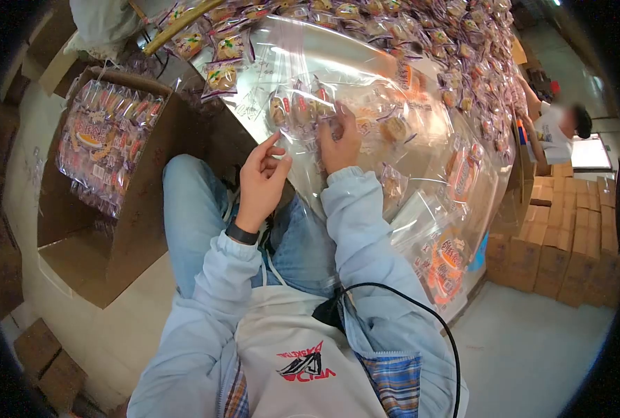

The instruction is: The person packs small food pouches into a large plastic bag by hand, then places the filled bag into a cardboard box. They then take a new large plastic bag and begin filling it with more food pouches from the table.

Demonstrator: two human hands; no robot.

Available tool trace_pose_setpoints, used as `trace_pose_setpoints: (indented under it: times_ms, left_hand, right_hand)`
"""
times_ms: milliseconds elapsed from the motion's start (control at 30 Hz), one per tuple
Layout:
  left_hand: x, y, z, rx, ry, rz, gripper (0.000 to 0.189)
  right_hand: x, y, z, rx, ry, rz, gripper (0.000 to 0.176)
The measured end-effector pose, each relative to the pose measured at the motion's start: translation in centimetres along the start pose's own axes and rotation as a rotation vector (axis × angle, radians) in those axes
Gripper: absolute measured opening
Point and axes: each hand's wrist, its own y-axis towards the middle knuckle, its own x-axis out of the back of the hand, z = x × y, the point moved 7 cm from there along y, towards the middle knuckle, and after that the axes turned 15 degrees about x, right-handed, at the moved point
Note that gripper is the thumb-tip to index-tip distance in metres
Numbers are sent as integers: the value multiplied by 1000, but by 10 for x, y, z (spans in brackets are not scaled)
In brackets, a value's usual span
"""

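Observation:
My left hand (pixel 262 182), with a dark band at the wrist, is held over the table's near edge. Its fingers are bent but apart, the fingertips close to a row of small wrapped snack packets (pixel 301 108). To its right, my right hand (pixel 340 141) has thumb and fingers curled around the near right end of that row, seemingly gripping a packet there; the fingers partly hide it. Clear printed plastic bags (pixel 456 171) lie spread over the shiny tabletop (pixel 254 87), beside and under my right forearm. A few loose packets (pixel 395 129) rest on them.
A large heap of wrapped snacks (pixel 456 42) covers the table's far side. At left stands an open carton (pixel 139 202) holding filled bags (pixel 104 143). Stacked cartons (pixel 557 244) stand at right, near another person (pixel 554 132). A black cable (pixel 421 303) crosses my right sleeve.

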Motion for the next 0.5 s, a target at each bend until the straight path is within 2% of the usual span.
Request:
trace_pose_setpoints:
  times_ms: [67, 167, 267, 333, 400, 500]
  left_hand:
    - [1, 1, 1, -1, 6, 12, 52]
    - [1, 1, 3, 18, -6, 26, 52]
    - [0, 4, 4, 32, -34, 37, 51]
    - [1, 2, 0, 23, -46, 37, 50]
    - [7, 0, 1, 25, -40, 21, 49]
    - [13, 1, 0, 32, -21, 2, 48]
  right_hand:
    - [1, -3, -4, 27, -65, -2, 51]
    - [12, 2, 15, -64, 36, 49, 52]
    - [19, 4, 24, 32, -213, 142, 53]
    - [33, -2, 29, 208, -325, 213, 58]
    - [62, -14, 46, 251, -386, 267, 64]
    - [96, -34, 56, 242, -669, 382, 66]
